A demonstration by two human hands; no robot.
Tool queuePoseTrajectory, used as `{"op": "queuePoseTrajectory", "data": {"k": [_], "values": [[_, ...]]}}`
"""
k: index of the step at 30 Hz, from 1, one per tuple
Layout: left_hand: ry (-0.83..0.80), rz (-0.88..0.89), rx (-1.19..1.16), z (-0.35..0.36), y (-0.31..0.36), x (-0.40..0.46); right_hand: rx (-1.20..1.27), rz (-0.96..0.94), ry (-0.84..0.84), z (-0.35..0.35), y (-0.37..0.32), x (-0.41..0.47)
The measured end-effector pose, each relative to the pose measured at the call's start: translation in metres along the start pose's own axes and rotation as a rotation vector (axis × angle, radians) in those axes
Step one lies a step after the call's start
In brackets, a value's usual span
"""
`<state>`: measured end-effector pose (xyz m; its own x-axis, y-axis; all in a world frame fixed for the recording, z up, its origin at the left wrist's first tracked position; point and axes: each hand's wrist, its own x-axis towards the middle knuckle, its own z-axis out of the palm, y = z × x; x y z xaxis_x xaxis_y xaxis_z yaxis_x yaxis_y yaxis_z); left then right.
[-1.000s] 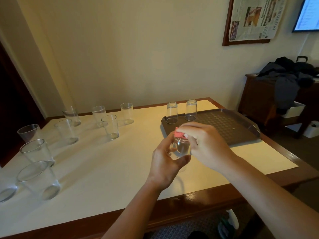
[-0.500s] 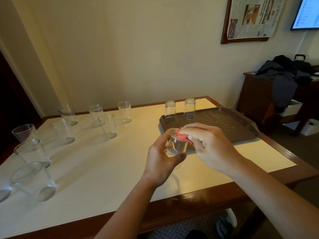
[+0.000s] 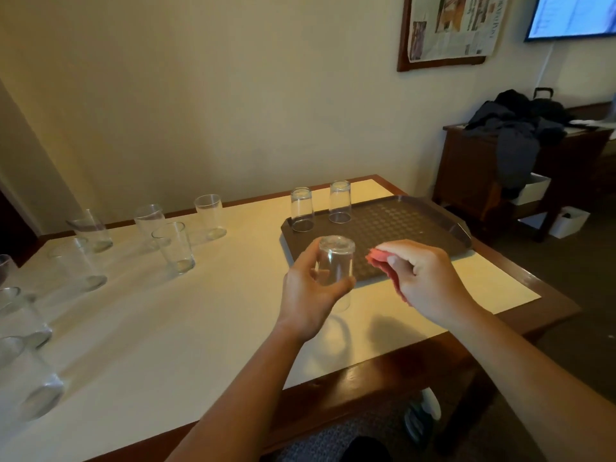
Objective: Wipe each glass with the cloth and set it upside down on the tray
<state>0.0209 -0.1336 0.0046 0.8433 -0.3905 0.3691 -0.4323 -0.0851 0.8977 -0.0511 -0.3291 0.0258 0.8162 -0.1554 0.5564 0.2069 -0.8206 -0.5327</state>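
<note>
Tray point(image 3: 433, 211) bare beyond two upturned glasses point(image 3: 320, 208) at its far-left corner

The glass point(image 3: 335, 266) gripped in the left hand point(image 3: 308, 295) is clear, smooth and glossy. Just right of that grip, the right hand point(image 3: 430, 281) pinches a soft, matt pink cloth point(image 3: 378, 258). Beyond both grips, the dark brown tray point(image 3: 400, 225) looks like plastic, its floor textured with a raised pattern. Below the grips, the table point(image 3: 383, 371) has a glossy varnished wood edge around a matt cream top.
</note>
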Motion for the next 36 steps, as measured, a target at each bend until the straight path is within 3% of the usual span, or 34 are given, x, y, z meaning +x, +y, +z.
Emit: {"op": "queuePoseTrajectory", "data": {"k": [4, 6, 11, 16, 25, 28, 30, 33, 36], "values": [[0.032, -0.036, -0.059, 0.03, -0.007, 0.033, -0.147, 0.312, -0.037, -0.003, 0.067, -0.013], [0.053, -0.039, -0.039, 0.045, -0.011, 0.051, -0.223, 0.369, -0.086, -0.003, 0.088, -0.016], [0.09, -0.044, 0.009, 0.075, -0.021, 0.096, -0.383, 0.237, -0.279, 0.001, 0.112, -0.012], [0.141, -0.07, 0.105, 0.101, -0.036, 0.132, -0.43, 0.231, -0.487, -0.008, 0.115, -0.013], [0.107, -0.154, 0.186, 0.132, -0.063, 0.162, -0.469, 0.186, -0.442, -0.004, 0.123, -0.021], [0.023, -0.161, 0.26, 0.131, -0.065, 0.164, -0.469, 0.186, -0.434, -0.003, 0.124, -0.022], [-0.014, -0.017, 0.442, 0.124, -0.063, 0.161, -0.468, 0.19, -0.432, -0.002, 0.125, -0.021], [-0.076, 0.397, 0.874, 0.107, -0.062, 0.159, -0.456, 0.196, -0.445, -0.002, 0.128, -0.02], [-0.208, 0.487, 1.106, 0.102, -0.059, 0.171, -0.457, 0.193, -0.436, -0.001, 0.129, -0.02]]}}
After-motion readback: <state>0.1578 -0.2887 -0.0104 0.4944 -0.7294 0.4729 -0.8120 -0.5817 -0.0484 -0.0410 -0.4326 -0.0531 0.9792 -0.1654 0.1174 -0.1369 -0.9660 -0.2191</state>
